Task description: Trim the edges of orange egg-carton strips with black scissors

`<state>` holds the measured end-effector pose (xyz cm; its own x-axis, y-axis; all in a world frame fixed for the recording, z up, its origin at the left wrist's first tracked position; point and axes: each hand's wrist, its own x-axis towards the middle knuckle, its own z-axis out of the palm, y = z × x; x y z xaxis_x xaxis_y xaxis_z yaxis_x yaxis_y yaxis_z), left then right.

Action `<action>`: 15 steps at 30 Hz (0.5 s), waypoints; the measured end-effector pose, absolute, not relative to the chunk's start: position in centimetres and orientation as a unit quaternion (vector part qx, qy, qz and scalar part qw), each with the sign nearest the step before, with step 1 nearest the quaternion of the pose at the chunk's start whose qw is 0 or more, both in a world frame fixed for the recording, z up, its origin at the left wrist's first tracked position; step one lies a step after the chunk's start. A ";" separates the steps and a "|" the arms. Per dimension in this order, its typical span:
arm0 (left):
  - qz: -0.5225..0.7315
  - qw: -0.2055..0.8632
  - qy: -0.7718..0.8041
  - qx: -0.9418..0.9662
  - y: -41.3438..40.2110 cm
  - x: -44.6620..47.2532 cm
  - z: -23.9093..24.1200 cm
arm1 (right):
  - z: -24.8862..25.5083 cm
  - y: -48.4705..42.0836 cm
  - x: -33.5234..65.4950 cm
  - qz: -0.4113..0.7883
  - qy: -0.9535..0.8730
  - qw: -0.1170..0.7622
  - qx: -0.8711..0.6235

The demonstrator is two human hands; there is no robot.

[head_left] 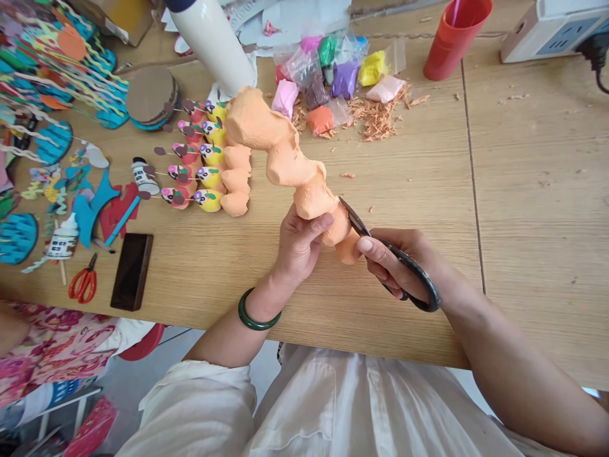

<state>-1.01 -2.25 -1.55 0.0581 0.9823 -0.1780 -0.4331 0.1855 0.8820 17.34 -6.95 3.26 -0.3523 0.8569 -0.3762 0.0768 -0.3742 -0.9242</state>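
My left hand [299, 244], with a green bangle on its wrist, is closed round the lower end of a strip of orange-painted egg-carton cups [285, 158] that rises up and to the left over the wooden table [419, 190]. My right hand [397, 260] grips black scissors [380, 251]. Their blades meet the strip at its lowest cups, just right of my left thumb.
Rows of painted pink, yellow and orange cup figures [204, 158] lie left of the strip. Bags of coloured clay [333, 70] and shavings sit behind. A red cup [454, 38], power strip [552, 28], red scissors [83, 282], a black phone [132, 270], glue bottles and paper crafts also lie about.
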 end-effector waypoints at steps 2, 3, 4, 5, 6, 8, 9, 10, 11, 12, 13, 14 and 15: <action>0.540 0.656 0.408 0.333 -2.1 -1.0 -1.5 | 3.2 -6.8 17.3 0.678 -0.479 0.298 -0.472; 0.536 0.661 0.404 0.335 -2.1 -1.0 -1.5 | 3.2 -6.8 17.3 0.681 -0.477 0.299 -0.469; 0.531 0.666 0.401 0.337 -2.0 -1.0 -1.5 | 3.1 -6.7 17.3 0.682 -0.475 0.299 -0.469; 0.527 0.670 0.398 0.339 -2.0 -1.0 -1.5 | 3.0 -6.7 17.3 0.682 -0.474 0.299 -0.470; 0.524 0.673 0.397 0.340 -2.0 -1.1 -1.4 | 2.9 -6.7 17.3 0.681 -0.473 0.300 -0.472; 0.520 0.674 0.398 0.342 -2.0 -1.1 -1.5 | 2.7 -6.7 17.3 0.679 -0.475 0.302 -0.472; 0.520 0.673 0.399 0.343 -2.0 -1.2 -1.5 | 2.6 -6.7 17.3 0.679 -0.476 0.302 -0.470; 0.520 0.671 0.400 0.345 -2.0 -1.2 -1.5 | 2.5 -6.7 17.2 0.681 -0.476 0.302 -0.468; 0.519 0.671 0.401 0.347 -2.0 -1.2 -1.5 | 2.5 -6.8 17.2 0.683 -0.473 0.302 -0.467; 0.518 0.671 0.401 0.349 -2.0 -1.3 -1.5 | 2.4 -6.8 17.1 0.686 -0.467 0.302 -0.469; 0.517 0.672 0.400 0.348 -2.0 -1.3 -1.5 | 2.4 -6.9 17.0 0.687 -0.458 0.302 -0.476; 0.515 0.675 0.399 0.346 -2.0 -1.3 -1.5 | 2.4 -7.0 16.9 0.686 -0.450 0.304 -0.484; 0.514 0.677 0.398 0.344 -2.0 -1.2 -1.5 | 2.5 -7.0 16.8 0.683 -0.443 0.307 -0.492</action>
